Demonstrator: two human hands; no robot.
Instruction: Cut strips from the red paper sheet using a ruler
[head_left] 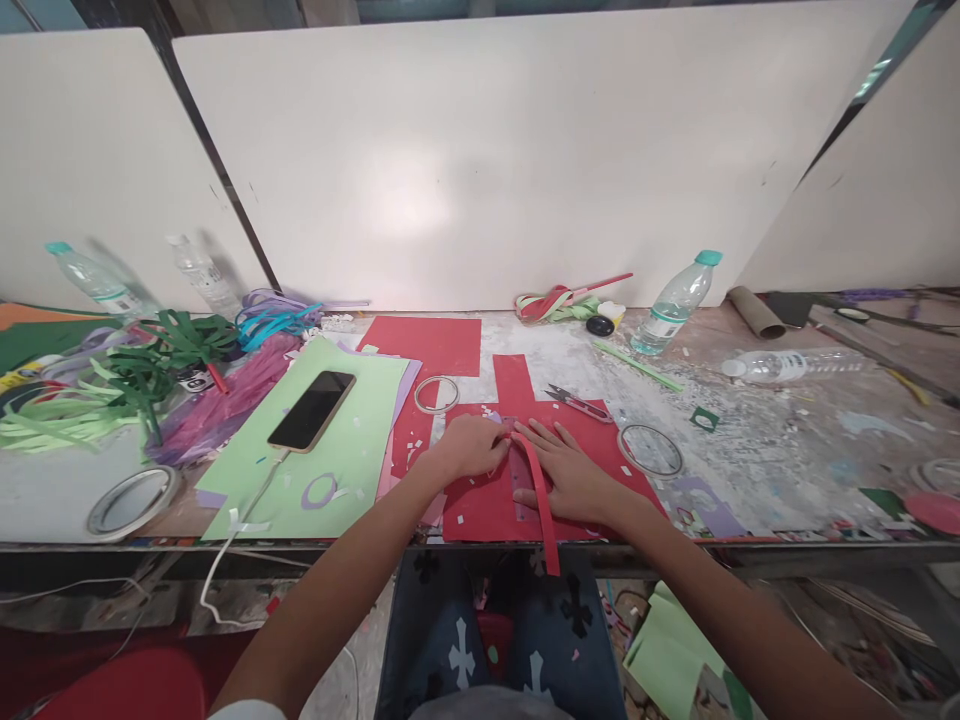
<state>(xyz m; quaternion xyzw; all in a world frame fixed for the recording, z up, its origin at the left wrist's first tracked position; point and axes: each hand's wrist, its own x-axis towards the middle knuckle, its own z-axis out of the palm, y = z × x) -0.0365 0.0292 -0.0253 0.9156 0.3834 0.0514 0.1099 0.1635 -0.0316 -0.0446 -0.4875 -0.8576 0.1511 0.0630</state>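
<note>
My left hand (474, 446) is closed, fingertips pinched at the upper end of a narrow red paper strip (541, 500). The strip curves toward me and its loose end hangs over the table edge. My right hand (568, 472) lies flat with fingers spread, pressing beside the strip. Partly under both hands is a see-through, ruler-like strip (519, 478) on red paper (480, 505). Just beyond my right fingers lie small thread snips (581, 403). A tape roll (436, 394) rests past my left hand.
A phone (312, 411) on a cable lies on green paper (375, 400) at left. Another tape roll (651, 449) is to the right. A water bottle (675, 305) leans against the white board (510, 150); another bottle (795, 366) lies flat. Green paper strips (180, 345) heap at far left.
</note>
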